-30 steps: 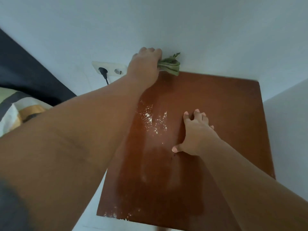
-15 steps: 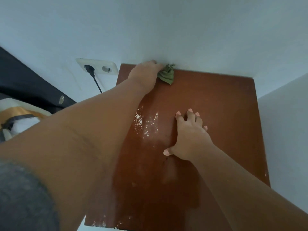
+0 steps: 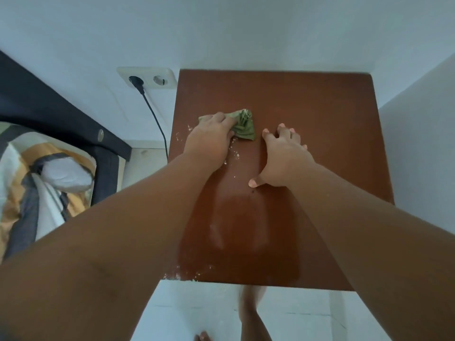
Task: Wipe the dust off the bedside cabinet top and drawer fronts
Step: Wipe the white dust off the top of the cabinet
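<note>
left hand: bare, no ring, no watch, no glove. right hand: bare, no ring, no watch; fingers carry short nails with pale tips. both forearms: bare to the frame edge, no sleeve or cuff on the lit part. lower left corner: a dark blurred patch on the left upper arm; whether it is a sleeve cannot be told. lower leg: bare. foot: bare, toes only partly in frame.

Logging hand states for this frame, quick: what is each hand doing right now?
Left hand: closed on the green cloth, pressing it to the cabinet top.
Right hand: open, empty, fingers spread on the top.
</note>
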